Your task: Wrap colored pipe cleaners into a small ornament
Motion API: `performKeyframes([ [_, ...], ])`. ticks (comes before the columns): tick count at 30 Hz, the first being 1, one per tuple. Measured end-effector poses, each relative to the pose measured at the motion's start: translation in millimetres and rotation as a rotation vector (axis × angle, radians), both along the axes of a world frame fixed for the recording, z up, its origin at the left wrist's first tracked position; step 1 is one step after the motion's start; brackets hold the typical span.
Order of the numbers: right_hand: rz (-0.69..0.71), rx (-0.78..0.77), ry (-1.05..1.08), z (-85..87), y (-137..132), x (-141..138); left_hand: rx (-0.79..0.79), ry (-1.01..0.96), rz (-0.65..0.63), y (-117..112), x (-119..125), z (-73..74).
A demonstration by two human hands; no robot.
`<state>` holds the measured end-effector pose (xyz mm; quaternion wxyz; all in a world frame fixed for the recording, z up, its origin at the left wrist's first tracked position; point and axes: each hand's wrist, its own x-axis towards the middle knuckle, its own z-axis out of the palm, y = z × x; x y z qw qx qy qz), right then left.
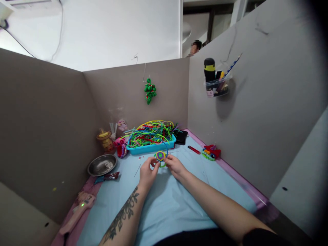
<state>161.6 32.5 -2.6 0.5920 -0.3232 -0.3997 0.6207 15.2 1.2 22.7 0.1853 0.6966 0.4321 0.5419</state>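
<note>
Between my two hands, above the blue cloth, is a small round craft piece of coiled pipe cleaners (160,156) in purple, yellow, blue and green. A loose blue strand curves up from it, and a bright green loop shows below. My left hand (149,171) pinches its left side with bent fingers. On the right edge, my right hand (175,165) grips it between thumb and fingers. Just beyond stands a light blue tray (151,148) heaped with many-coloured pipe cleaners (153,132). A thin dark stick (137,170) lies left of my left hand.
Left are a metal bowl (101,165), a wrapper (107,177), a pink glue gun (81,209) and a lidded cup (105,140). A red cutter (194,149) and colourful pieces (211,152) lie right. Grey panels (164,89) enclose the table; a tool box (217,87) hangs there. A person (195,48) is behind.
</note>
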Motion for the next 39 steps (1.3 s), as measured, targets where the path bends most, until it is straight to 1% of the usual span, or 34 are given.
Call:
performKeyframes([
  [2, -0.001, 0.010, -0.025, -0.1, -1, -1, -0.043, -0.029, -0.041, -1, 2, -1.7],
  [9, 0.045, 0.026, -0.062, -0.5, -5, -3, -0.090, -0.042, -0.082, 2, 6, -7.0],
  [16, 0.030, 0.001, -0.068, 0.5, -6, -5, -0.077, -0.073, -0.041, 5, 4, -9.9],
  [20, 0.035, -0.015, -0.058, 0.6, -7, -5, -0.049, -0.037, -0.014, 5, 2, -11.2],
  [26, 0.059, -0.042, -0.041, 4.4, -9, -5, -0.008, -0.003, 0.017, 3, 1, -8.9],
  [29, 0.072, -0.059, -0.026, 5.9, -11, -6, 0.002, 0.006, 0.009, 3, 1, -7.5],
  [31, 0.054, -0.077, -0.026, 6.6, -13, -6, 0.007, 0.013, 0.000, 3, 1, -7.4],
  [33, 0.004, -0.085, -0.039, 7.5, -13, -6, 0.011, 0.015, -0.007, 4, 1, -8.1],
  [36, -0.063, -0.049, -0.050, 8.6, -12, -5, 0.007, 0.029, -0.013, 6, 1, -10.2],
  [39, -0.066, -0.036, -0.037, 7.7, -9, -5, -0.018, 0.038, -0.002, 7, 2, -11.7],
])
